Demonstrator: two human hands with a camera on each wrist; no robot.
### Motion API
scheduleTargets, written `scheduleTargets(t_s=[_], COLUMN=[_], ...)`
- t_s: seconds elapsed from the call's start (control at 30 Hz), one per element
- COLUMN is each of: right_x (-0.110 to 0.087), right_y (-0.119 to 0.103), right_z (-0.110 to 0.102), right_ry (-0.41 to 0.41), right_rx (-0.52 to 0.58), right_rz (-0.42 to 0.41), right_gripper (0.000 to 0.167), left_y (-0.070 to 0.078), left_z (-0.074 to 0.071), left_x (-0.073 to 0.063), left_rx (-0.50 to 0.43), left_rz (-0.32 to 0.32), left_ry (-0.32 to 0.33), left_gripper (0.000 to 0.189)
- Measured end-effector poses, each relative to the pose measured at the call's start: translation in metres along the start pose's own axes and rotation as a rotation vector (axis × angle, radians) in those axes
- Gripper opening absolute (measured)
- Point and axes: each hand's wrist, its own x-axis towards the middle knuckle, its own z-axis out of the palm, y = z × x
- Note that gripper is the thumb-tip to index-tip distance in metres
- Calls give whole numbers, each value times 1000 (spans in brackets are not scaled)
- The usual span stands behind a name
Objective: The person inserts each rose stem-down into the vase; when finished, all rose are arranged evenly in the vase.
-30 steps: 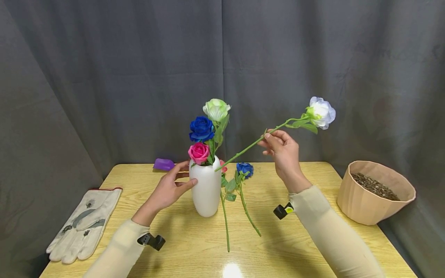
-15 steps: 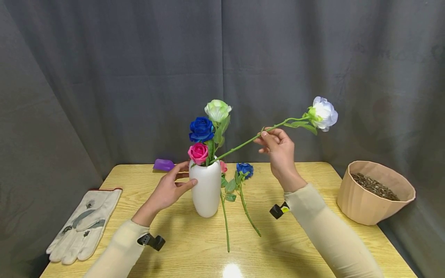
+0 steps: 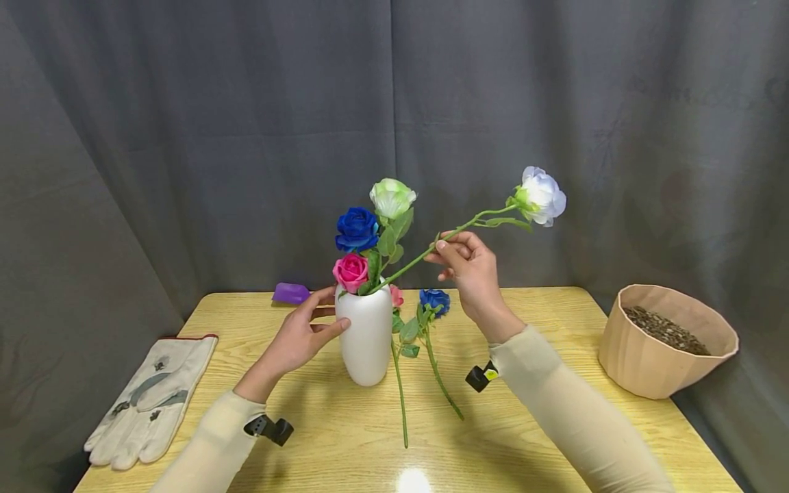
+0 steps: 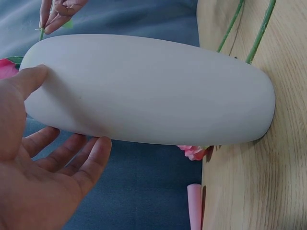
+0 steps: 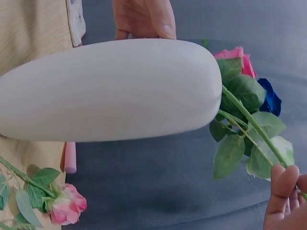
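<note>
centre frame: left hand (image 3: pixel 302 337) grips smooth white oval vase (image 3: pixel 368 339) | right hand (image 3: pixel 473 274) pinches white-petalled, green-stemmed flower (image 3: pixel 542 197) | slanting stem (image 3: pixel 408 266) could snag green leaves (image 3: pixel 387 242), tipping vase

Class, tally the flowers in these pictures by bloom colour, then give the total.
Blue flowers: 2 (one in the vase, one on the table)
Pink flowers: 2 (one in the vase, one on the table)
Pale green flower: 1 (in the vase)
White flower: 1 (in the right hand)
Total: 6
</note>
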Motion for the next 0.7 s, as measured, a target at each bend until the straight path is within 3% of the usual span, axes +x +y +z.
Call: scheduleTargets(t_s=[0.7], right_x=[-4], right_y=[11], right_z=[18], right_ry=[-29], right_rx=[-30], right_rz=[52], right_gripper=[18], left_y=[1], left_z=[-1], left_x=[2], left_rx=[-6], left_rz=[-3], left_ry=[0], left_gripper=[69])
